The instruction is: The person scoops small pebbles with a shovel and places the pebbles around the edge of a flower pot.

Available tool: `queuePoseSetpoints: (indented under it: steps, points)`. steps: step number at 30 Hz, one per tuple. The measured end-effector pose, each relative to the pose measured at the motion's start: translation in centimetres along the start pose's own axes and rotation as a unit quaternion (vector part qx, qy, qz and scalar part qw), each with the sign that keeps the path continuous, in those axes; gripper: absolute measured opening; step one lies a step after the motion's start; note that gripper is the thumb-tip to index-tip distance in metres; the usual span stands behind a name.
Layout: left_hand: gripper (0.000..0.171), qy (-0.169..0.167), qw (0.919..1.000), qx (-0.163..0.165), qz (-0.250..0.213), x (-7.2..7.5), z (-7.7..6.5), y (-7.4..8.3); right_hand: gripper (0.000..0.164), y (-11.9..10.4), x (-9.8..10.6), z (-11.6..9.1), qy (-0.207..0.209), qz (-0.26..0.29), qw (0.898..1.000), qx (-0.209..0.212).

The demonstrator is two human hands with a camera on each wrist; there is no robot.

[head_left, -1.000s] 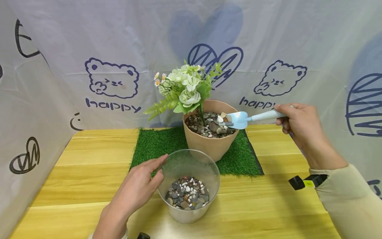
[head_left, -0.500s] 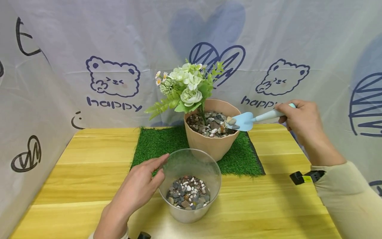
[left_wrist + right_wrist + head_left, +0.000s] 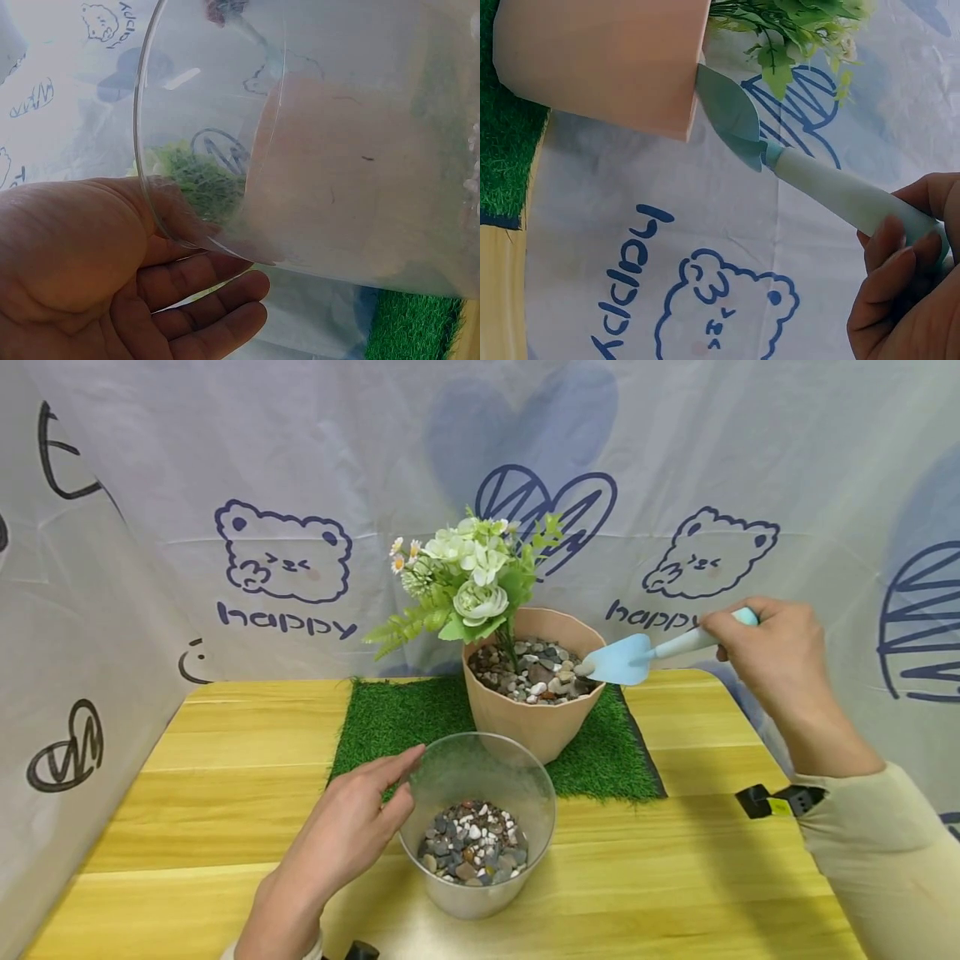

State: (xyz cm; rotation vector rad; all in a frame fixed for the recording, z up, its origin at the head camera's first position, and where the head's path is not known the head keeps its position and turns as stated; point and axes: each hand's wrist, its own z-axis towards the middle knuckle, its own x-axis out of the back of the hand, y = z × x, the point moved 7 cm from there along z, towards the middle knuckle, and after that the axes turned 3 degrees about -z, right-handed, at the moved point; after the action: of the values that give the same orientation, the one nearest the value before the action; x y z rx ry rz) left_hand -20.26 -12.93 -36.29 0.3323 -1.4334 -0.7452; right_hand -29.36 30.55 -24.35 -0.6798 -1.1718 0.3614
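Observation:
My right hand (image 3: 776, 652) grips the pale handle of a light-blue garden trowel (image 3: 618, 660), its blade tilted down over the right rim of a peach flowerpot (image 3: 528, 727). A grey stone (image 3: 584, 668) sits at the blade's tip. Pebbles fill the pot around a bunch of white and green flowers (image 3: 472, 577). In the right wrist view the trowel (image 3: 731, 116) slopes to the pot's rim, fingers curled round its handle end. My left hand (image 3: 348, 822) rests its fairly straight fingers and thumb against the left rim of a clear plastic bucket (image 3: 480, 902), which holds pebbles (image 3: 472, 847).
The pot stands on a green artificial grass mat (image 3: 405, 718) on a wooden table (image 3: 225, 760). The bucket stands in front of the mat. A white cloth backdrop (image 3: 360, 443) with bear and heart drawings hangs close behind the table.
Stones have slid off the trowel into the pot, leaving one at its tip. My right hand has moved slightly right and up, tipping the trowel. The left hand stays at the bucket.

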Motion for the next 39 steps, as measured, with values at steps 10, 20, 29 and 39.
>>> queuePoseSetpoints:
  steps: [10,20,29,39]
  points:
    - [0.052,-0.006,1.0,0.006,-0.002,0.0,-0.1,-0.1,0.035,-1.4,0.3,-0.8,0.038,-0.034,0.998,0.026]
    - [0.053,-0.009,0.9998,0.016,-0.005,-0.2,-0.2,-0.3,0.035,-1.8,0.0,-1.8,0.045,-0.02,0.998,0.031]
    - [0.053,-0.012,0.9998,0.009,-0.012,0.0,-0.1,0.0,0.024,-4.4,-1.0,-5.9,0.069,0.132,0.984,0.098]
    - [0.054,-0.006,0.9999,0.002,-0.008,0.1,-0.1,0.2,0.003,-8.4,-9.0,-13.4,-0.099,0.043,0.947,0.302]
